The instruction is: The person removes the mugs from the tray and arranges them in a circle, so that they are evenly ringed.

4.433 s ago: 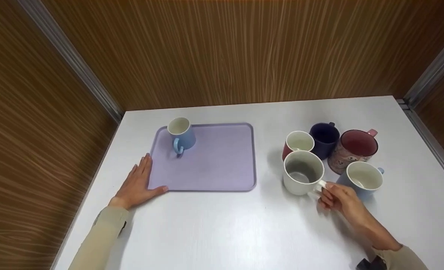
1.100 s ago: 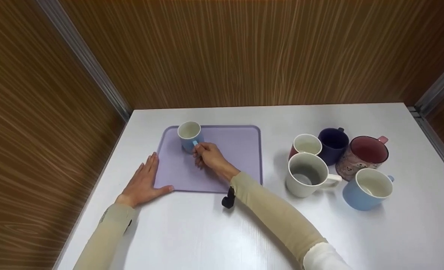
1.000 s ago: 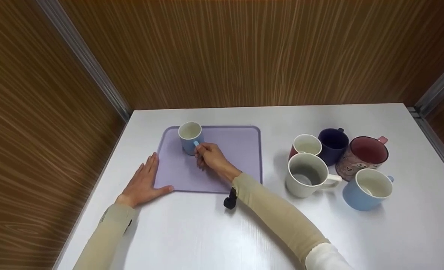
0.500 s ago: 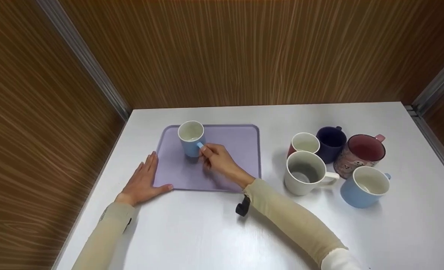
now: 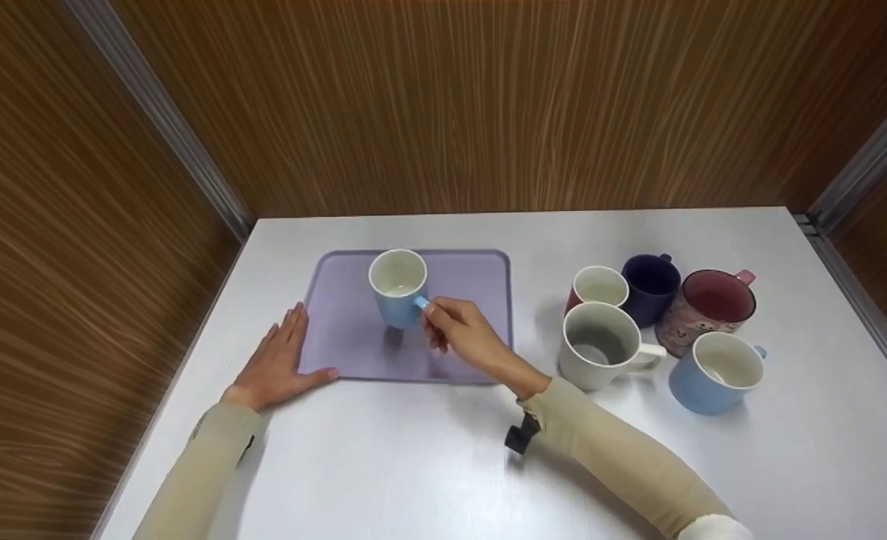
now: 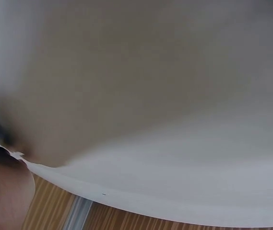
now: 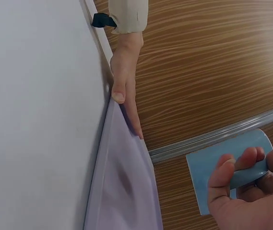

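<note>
A light blue mug (image 5: 400, 289) with a pale inside is held upright over the lilac tray (image 5: 353, 360), its shadow on the tray below it. My right hand (image 5: 467, 330) grips it by the handle, fingers curled through it in the right wrist view, where the mug (image 7: 208, 167) shows clear of the tray. My left hand (image 5: 274, 364) rests with straight fingers along the tray's left edge, thumb at the near left corner. The left wrist view holds mostly blurred sleeve and table, with a bit of skin at its lower left.
Right of the tray stand several mugs: a white mug (image 5: 589, 367), a red mug with a white inside (image 5: 600, 283), a dark blue mug (image 5: 651, 289), a pink patterned mug (image 5: 687, 322) and another light blue mug (image 5: 705, 386). Wood-grain panels (image 5: 443, 105) enclose the white table (image 5: 398, 457).
My right hand let go of the white mug, which now stands beside the others, and took the light blue mug's handle. That mug has risen and moved right and nearer. The left hand stays put.
</note>
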Motion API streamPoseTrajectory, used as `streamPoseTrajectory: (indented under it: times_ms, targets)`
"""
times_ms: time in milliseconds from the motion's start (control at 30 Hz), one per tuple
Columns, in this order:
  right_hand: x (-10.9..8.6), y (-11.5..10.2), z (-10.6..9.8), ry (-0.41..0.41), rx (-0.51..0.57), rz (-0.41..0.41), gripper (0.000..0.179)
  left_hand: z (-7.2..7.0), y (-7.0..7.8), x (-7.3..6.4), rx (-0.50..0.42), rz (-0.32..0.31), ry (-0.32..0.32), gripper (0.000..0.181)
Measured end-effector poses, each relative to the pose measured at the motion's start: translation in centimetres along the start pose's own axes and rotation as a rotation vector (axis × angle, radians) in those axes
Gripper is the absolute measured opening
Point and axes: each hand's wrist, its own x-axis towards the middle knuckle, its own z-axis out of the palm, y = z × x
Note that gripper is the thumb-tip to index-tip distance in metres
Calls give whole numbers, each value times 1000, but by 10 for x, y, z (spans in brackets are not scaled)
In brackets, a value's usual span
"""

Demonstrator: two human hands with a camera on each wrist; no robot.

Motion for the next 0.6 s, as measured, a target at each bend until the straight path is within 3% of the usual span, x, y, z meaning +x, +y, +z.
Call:
streamPoseTrajectory:
  times_ms: [600]
  targets:
    - [-60,-8,-38,-50,-39,-43,38,1,1,1,47,-7,27,131]
